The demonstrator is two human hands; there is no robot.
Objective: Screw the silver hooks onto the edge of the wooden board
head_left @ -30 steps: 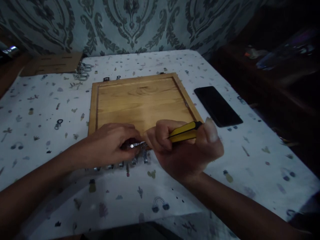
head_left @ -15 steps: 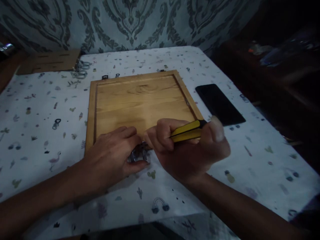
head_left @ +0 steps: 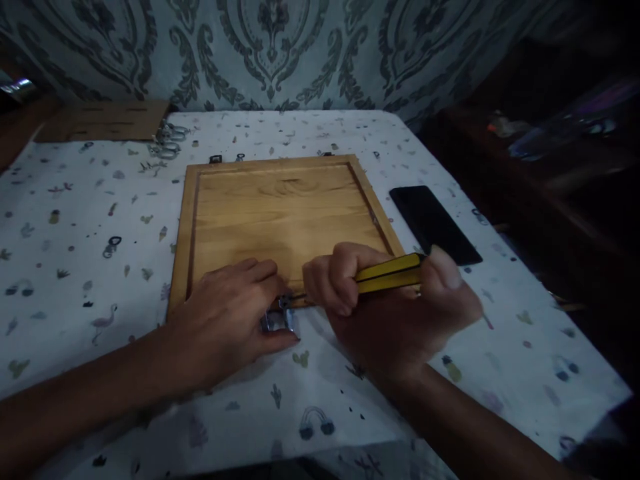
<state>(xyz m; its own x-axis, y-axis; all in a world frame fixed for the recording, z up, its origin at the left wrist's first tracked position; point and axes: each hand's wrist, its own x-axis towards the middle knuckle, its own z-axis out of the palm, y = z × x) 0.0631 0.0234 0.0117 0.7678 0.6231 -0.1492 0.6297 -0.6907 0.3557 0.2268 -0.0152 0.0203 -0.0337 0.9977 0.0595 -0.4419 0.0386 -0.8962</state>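
A framed wooden panel (head_left: pixel 290 213) lies flat on the table. At its front edge sits a small shiny metal fitting (head_left: pixel 280 320), which looks like a latch. My left hand (head_left: pixel 230 310) rests on the panel's front edge, its fingers and thumb closed around the fitting and partly covering it. My right hand (head_left: pixel 395 320) is wrapped round the yellow-and-black handle of a screwdriver (head_left: pixel 390 275). The thin shaft points left to the fitting at the panel's edge; its tip is too small to make out clearly.
A black phone (head_left: pixel 435 223) lies right of the panel. At the back left are a piece of cardboard (head_left: pixel 105 121) and several metal fittings (head_left: pixel 169 140). Small dark pieces (head_left: pixel 215 159) sit along the panel's far edge. A patterned cloth (head_left: pixel 100 233) covers the table.
My right hand has shifted slightly right and down in view with the screwdriver, and its shaft now shows. My left hand keeps its hold on the fitting. The camera view has tilted slightly.
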